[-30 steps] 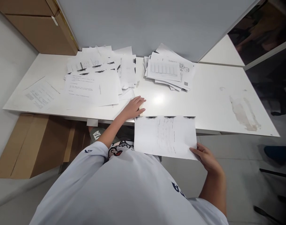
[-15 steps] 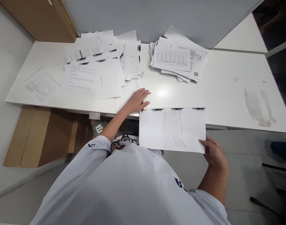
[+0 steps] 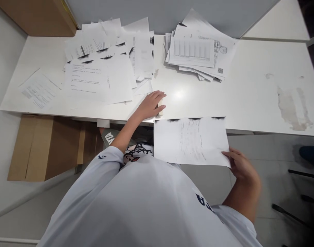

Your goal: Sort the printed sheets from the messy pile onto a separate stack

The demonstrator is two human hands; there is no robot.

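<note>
My right hand [image 3: 239, 164] pinches the lower right corner of a printed sheet [image 3: 190, 140] with dark smudges along its top edge. The sheet hangs past the front edge of the white table [image 3: 249, 92]. My left hand [image 3: 151, 104] rests on the table near that edge, fingers curved over a small pale object [image 3: 160, 104] that I cannot identify. A spread heap of printed papers [image 3: 102, 65] lies beyond and to the left of my left hand. A tidier stack of papers [image 3: 198, 51] sits at the back, right of centre.
A single sheet [image 3: 37, 91] lies at the table's left end. Cardboard boxes stand under the table [image 3: 41, 147] and at the back left [image 3: 38, 15]. A grey partition [image 3: 159, 8] closes the back. Worn stains [image 3: 292, 108] mark the table's right side.
The view has tilted downward, so the table and papers sit higher in the picture. My right hand with the sheet shifted slightly right. My left hand stays in place.
</note>
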